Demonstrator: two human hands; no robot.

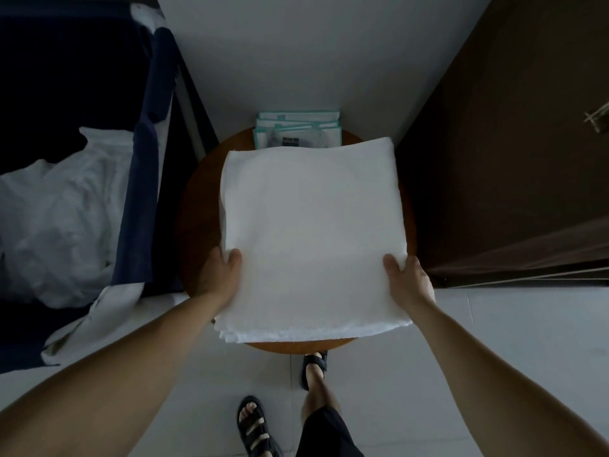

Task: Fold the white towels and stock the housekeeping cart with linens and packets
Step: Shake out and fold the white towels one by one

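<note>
White terry towel (309,239), folded into a square of several layers, spans the gap between the two hands and extends forward from them. The left hand (219,275) grips the towel's left edge close to the near corner, thumb on top, fingers tucked beneath and out of sight. The right hand (407,280) holds the right edge the same way, thumb pressed on the upper face and fingers hidden under the cloth. The hands are well apart, with the towel's full width between them. Stacked layer edges show at the near corner, on the person's side of the left hand.

A round brown wooden table (197,206) sits beneath both hands; its rim shows just left of the left hand and under the towel's near edge. Whether the towel rests on the table or is held just above it cannot be determined.

Ahead of both hands, past the towel's far edge, a stack of teal-edged packets (296,127) lies at the table's far side, partly covered by the towel. Left of the left hand stands a dark blue fabric bag (145,179) containing crumpled white linen (62,225). Right of the right hand is a dark brown door (494,159). Below the forearms, two black sandals (253,427) stand on pale floor tiles (494,341).
</note>
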